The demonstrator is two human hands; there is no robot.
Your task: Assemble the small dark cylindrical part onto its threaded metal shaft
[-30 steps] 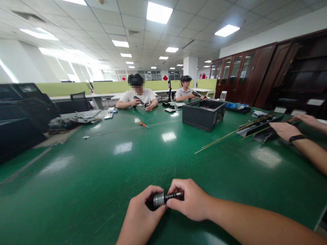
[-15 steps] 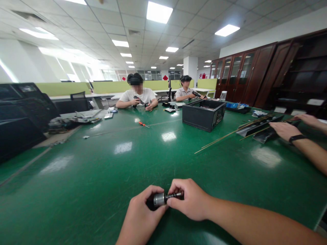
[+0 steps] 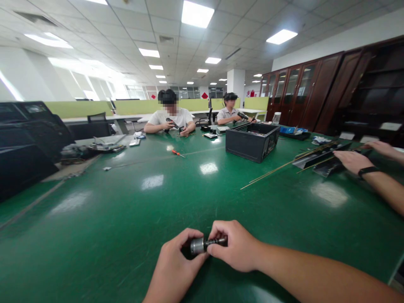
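While the left hand [image 3: 176, 263] has its fingers curled around the cylinder [image 3: 198, 245], the right hand [image 3: 238, 246] is pinching the shaft [image 3: 215, 241] poking out of it. The whole thing is up over the near edge of the counter [image 3: 126, 219]. Progress-wise, cylinder and shaft look joined to me, but the fingers hide bits, so I can't tell if anything's been loosened or what's left.

Farther out there's an orange screwdriver [image 3: 176, 152], then a dark case [image 3: 242, 147] with its top open. Off to the right, some thin rods [image 3: 274, 171] lie by a co-worker's hands [image 3: 353, 162]. Two people [image 3: 172, 120] sit across, both holding tools.
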